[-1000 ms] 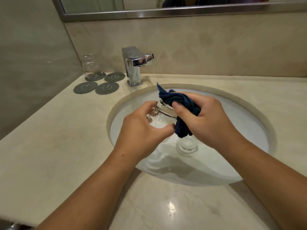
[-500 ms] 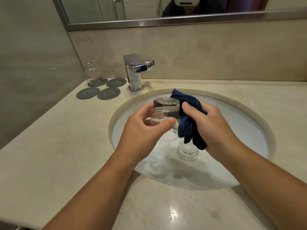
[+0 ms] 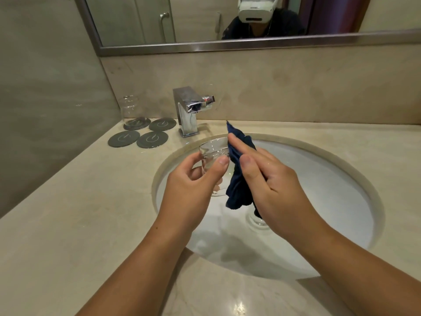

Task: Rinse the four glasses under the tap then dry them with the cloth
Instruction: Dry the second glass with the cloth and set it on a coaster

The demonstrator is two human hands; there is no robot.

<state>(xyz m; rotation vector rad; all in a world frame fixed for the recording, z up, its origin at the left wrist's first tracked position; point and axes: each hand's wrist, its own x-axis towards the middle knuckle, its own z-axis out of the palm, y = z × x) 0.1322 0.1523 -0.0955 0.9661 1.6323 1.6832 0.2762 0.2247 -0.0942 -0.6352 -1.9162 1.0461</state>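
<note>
Over the white sink, my left hand grips a clear glass held upright, thumb across its front. My right hand holds the dark blue cloth against the right side of this glass, index finger stretched up along the rim. The cloth's lower end hangs into the basin. Another clear glass stands on a grey coaster at the back left. A third clear glass sits low in the basin, partly hidden by the cloth.
A chrome tap stands behind the sink, with no water seen running. Three bare grey coasters lie left of it. The beige counter runs round the sink, a wall closes the left side, and a mirror hangs above.
The glass has come upright and risen slightly in my left hand. My right hand has shifted the cloth from over the glass to its right side, fingers now straighter.
</note>
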